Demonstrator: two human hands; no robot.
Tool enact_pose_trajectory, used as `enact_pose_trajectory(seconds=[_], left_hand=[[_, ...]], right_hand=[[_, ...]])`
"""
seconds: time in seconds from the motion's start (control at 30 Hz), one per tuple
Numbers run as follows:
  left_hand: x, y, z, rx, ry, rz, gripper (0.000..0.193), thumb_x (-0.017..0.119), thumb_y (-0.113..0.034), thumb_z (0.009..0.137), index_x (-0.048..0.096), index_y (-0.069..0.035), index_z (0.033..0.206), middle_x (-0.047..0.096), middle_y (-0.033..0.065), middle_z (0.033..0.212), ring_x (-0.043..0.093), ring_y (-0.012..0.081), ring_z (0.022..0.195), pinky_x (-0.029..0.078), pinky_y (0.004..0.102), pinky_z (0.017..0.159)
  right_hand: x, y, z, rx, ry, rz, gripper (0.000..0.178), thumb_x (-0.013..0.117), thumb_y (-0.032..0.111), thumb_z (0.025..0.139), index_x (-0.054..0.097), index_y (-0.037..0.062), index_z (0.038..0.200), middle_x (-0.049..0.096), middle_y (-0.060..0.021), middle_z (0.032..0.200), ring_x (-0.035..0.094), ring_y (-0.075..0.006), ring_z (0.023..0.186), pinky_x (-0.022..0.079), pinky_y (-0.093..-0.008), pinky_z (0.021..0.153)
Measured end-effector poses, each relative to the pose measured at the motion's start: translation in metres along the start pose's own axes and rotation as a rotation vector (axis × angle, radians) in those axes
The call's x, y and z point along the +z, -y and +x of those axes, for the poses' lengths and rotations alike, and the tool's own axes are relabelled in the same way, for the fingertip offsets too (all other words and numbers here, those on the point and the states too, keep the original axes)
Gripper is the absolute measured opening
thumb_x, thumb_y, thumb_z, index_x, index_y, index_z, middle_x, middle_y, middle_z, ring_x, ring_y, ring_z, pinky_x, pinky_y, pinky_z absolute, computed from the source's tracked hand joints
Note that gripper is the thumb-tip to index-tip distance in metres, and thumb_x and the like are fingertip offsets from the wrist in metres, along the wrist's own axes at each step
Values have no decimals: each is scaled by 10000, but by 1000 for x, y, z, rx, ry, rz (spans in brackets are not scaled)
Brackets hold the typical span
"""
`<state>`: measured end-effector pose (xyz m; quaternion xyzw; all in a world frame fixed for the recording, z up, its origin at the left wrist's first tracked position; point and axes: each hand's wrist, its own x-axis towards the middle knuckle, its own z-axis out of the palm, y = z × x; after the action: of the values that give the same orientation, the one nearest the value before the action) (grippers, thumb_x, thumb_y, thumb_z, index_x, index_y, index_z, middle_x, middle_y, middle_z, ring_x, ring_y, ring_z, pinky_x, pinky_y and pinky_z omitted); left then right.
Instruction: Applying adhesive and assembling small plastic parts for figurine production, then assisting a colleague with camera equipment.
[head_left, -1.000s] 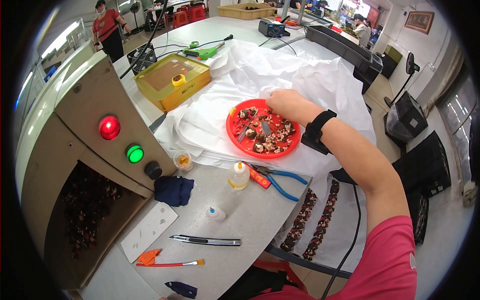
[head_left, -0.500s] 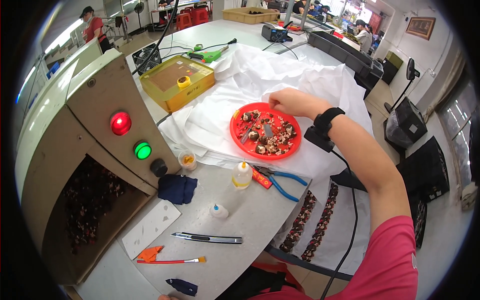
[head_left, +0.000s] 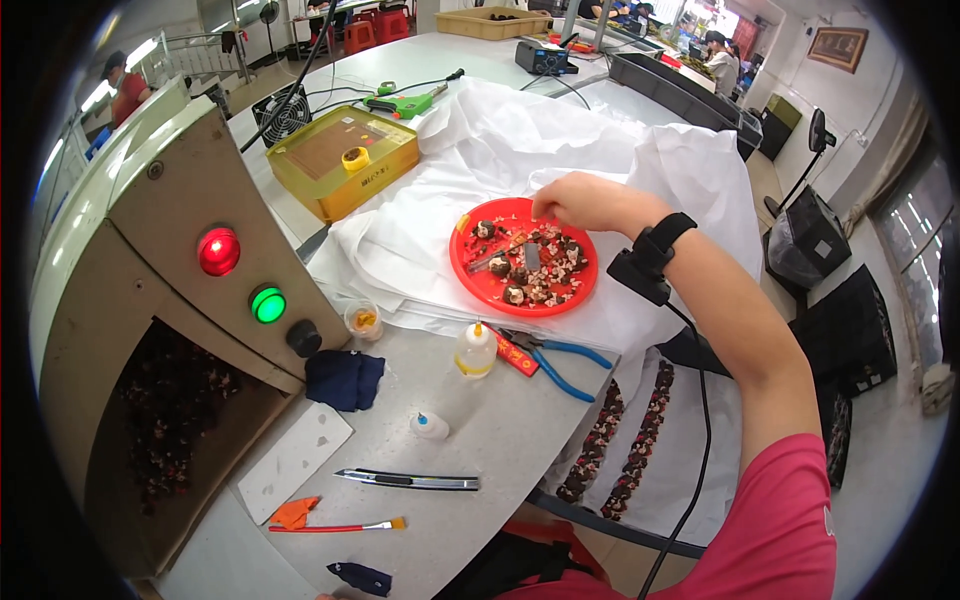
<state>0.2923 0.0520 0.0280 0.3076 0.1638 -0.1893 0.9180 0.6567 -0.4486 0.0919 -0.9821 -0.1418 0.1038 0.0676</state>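
My right hand reaches over the far rim of a round red plate. Its fingers are bent down and pressed together over the plate, and whatever is between the fingertips is hidden. Small pale and reddish bits lie scattered on the plate, among several dark round lumps. A small grey rectangular piece lies among them, and a thin, shiny strip is near the left side. Only a sliver of my left hand shows at the lower edge, its fingers out of sight.
At left stands a machine with red and green lights. Squeeze bottles, blue-handled pliers, a utility knife and a brush lie nearer. Beyond are a yellow box and crumpled white sheeting. Two dark strips lie lower right.
The view has shifted slightly, so most things sit further left. On the plate, the shiny strip has turned and some lumps have shifted. My right hand stays over the far rim.
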Motion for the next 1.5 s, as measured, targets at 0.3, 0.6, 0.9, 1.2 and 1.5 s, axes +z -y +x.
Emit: enact_pose_trajectory(seconds=[0.3, 0.6, 0.9, 1.2, 1.5], left_hand=[[2, -1, 0, -7, -24, 0, 257, 550, -229, 966, 500, -92, 1178, 448, 51, 943, 420, 137, 779, 389, 294, 721], [5, -2, 0, -4, -40, -1, 253, 539, -221, 973, 516, -87, 1187, 452, 57, 950, 424, 141, 779, 386, 291, 730], [5, -1, 1, 4, -23, -26, 258, 546, -212, 967, 514, -82, 1187, 451, 54, 951, 420, 134, 775, 383, 292, 738], [1, -1, 1, -1, -4, -40, 275, 560, -215, 960, 504, -87, 1197, 449, 54, 960, 420, 133, 778, 382, 297, 743], [-1, -1, 0, -4, 11, -35, 298, 575, -225, 952, 493, -92, 1206, 443, 51, 965, 417, 134, 779, 376, 302, 742]], right_hand=[[9, -2, -11, -24, 5, -56, 233, 539, 45, 817, 698, 76, 985, 688, -130, 962, 640, -301, 928, 498, -390, 836], [9, -14, -11, 0, -190, -29, 173, 568, 59, 795, 689, 40, 917, 688, -152, 927, 647, -307, 891, 507, -384, 798], [15, -13, -2, 29, -200, -34, 139, 609, 101, 795, 684, 38, 894, 683, -148, 876, 649, -308, 849, 507, -389, 752], [22, -8, 7, 14, -184, -134, 140, 621, 126, 796, 699, 73, 899, 691, -113, 880, 659, -283, 847, 515, -380, 756], [18, -9, 14, 20, -222, -111, 140, 610, 120, 794, 698, 90, 899, 689, -109, 881, 654, -288, 855, 513, -387, 752]])
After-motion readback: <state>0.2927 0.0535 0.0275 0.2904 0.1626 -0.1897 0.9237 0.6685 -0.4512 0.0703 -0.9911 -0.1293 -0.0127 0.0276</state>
